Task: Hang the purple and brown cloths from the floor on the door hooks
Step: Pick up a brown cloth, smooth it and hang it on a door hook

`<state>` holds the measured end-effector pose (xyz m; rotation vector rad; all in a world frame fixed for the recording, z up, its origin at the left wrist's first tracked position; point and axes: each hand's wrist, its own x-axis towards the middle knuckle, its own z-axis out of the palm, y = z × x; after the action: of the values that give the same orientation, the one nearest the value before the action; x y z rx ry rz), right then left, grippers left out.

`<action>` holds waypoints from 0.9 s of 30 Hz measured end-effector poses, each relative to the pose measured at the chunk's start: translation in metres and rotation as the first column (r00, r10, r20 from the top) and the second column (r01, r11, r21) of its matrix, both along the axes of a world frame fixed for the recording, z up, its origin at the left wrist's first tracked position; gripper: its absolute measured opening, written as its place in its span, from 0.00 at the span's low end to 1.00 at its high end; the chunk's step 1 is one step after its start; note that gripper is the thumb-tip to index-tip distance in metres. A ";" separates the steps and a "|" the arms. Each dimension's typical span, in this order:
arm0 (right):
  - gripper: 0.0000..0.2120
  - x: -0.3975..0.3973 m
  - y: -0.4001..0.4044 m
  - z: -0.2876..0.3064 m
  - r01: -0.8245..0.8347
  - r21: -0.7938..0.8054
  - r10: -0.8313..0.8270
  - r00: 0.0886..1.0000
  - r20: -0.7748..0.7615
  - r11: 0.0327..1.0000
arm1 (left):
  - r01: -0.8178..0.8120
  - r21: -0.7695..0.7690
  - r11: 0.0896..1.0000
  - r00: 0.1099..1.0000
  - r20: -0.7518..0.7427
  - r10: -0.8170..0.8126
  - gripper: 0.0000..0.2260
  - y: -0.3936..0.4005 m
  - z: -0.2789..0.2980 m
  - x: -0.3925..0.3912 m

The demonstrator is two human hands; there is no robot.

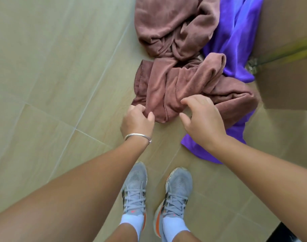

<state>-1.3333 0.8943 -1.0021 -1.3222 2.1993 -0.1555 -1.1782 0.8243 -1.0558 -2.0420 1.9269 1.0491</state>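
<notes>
Here the left hand [137, 119] pinches the brown cloth [180, 88] at its near hem to lift it off the floor [44, 67]; the right hand [201, 119] hovers spread, gripping nothing, over the purple cloth [236, 41].

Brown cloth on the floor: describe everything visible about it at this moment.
The brown cloth is a plush, towel-like fabric with stitched hems, lying crumpled and twisted on the tiled floor. It partly overlaps the purple cloth. The left hand pinches its near edge; the right hand reaches its near folds, fingers spread.
</notes>
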 end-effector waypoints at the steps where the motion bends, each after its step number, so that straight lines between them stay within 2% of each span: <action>1: 0.14 0.000 -0.010 0.018 -0.011 -0.018 0.011 1.000 -0.004 1.000 | 0.022 -0.038 0.999 0.999 -0.026 -0.022 0.05 -0.004 0.024 0.003; 6: 0.19 0.003 -0.074 0.111 -0.158 -0.032 0.159 0.987 0.035 0.987 | 0.109 -0.111 0.988 0.985 -0.124 -0.123 0.03 -0.040 0.142 0.027; 10: 0.20 0.004 -0.116 0.179 -0.310 -0.005 0.310 0.951 -0.015 0.951 | 0.211 -0.174 0.962 0.949 -0.199 -0.245 0.08 -0.074 0.225 0.043; 14: 0.23 0.011 -0.138 0.230 -0.466 0.046 0.467 0.884 -0.004 0.884 | 0.246 -0.138 0.959 0.907 -0.316 -0.278 0.07 -0.096 0.291 0.058; 17: 0.26 0.023 -0.149 0.261 -0.559 0.065 0.554 0.829 0.083 0.827 | 0.220 -0.152 0.964 0.879 -0.398 -0.264 0.06 -0.097 0.338 0.068; 20: 0.30 0.036 -0.157 0.288 -0.675 0.024 0.656 0.724 0.212 0.737 | 0.222 -0.163 0.961 0.846 -0.458 -0.273 0.06 -0.094 0.379 0.080; 24: 0.19 0.064 -0.171 0.316 -0.804 -0.149 0.804 0.524 0.281 0.576 | 0.242 -0.186 0.952 0.811 -0.500 -0.304 0.06 -0.092 0.422 0.105; 27: 0.08 0.097 -0.171 0.331 -0.819 -0.122 0.794 0.489 0.361 0.560 | 0.163 -0.175 0.971 0.826 -0.514 -0.231 0.06 -0.086 0.439 0.132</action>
<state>-1.2362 0.7234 -0.6714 -1.9566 1.0538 0.0350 -1.0467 0.7384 -0.6172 -1.6616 2.4541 1.6066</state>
